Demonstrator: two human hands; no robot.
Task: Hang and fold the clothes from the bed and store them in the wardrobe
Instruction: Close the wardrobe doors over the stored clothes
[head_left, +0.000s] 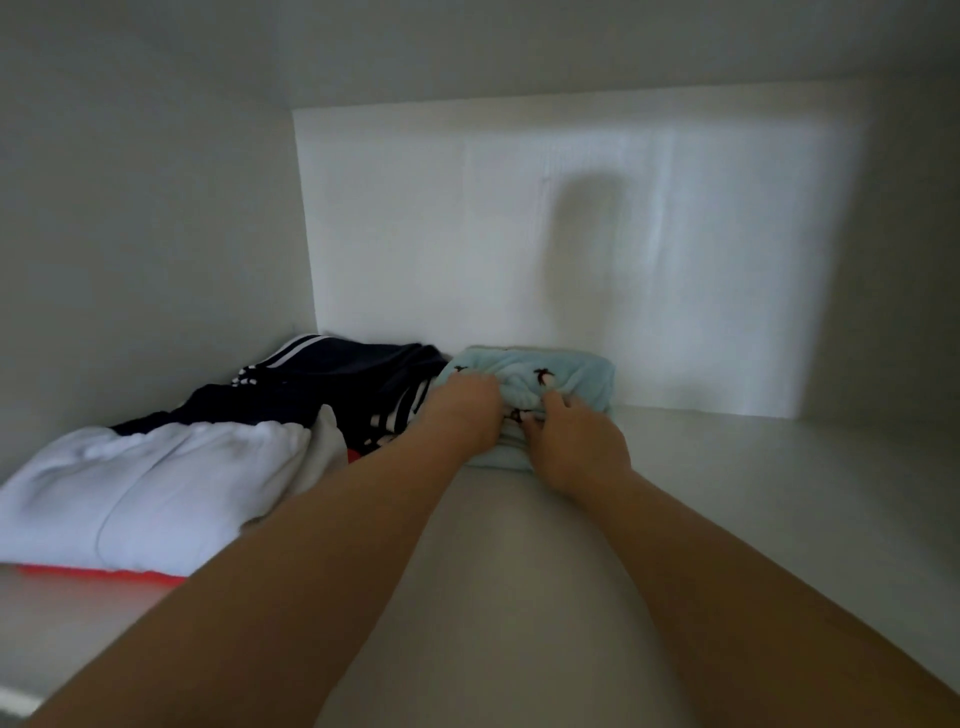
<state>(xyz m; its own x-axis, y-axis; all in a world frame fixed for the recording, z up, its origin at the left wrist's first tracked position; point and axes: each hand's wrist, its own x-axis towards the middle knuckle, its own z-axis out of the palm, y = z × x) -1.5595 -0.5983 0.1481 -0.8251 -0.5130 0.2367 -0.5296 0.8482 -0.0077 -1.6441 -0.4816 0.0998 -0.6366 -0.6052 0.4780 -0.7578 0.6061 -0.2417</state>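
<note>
We see both hands on a folded pale-blue patterned garment at the back of the white wardrobe shelf: left hand curled over it, right hand with fingers pinching its top. Left of it lie a navy striped garment and a folded white garment, so we judge storing well underway; the bed is out of view.

You have a single view, from the camera on your head, so no second view overlaps it. It looks forward and slightly down into a white wardrobe compartment, facing the back panel nearly square on. It sits close: your two forearms enter from the bottom edge and run away from the lens. The wide angle also takes in the left side wall and the ceiling panel.
</note>
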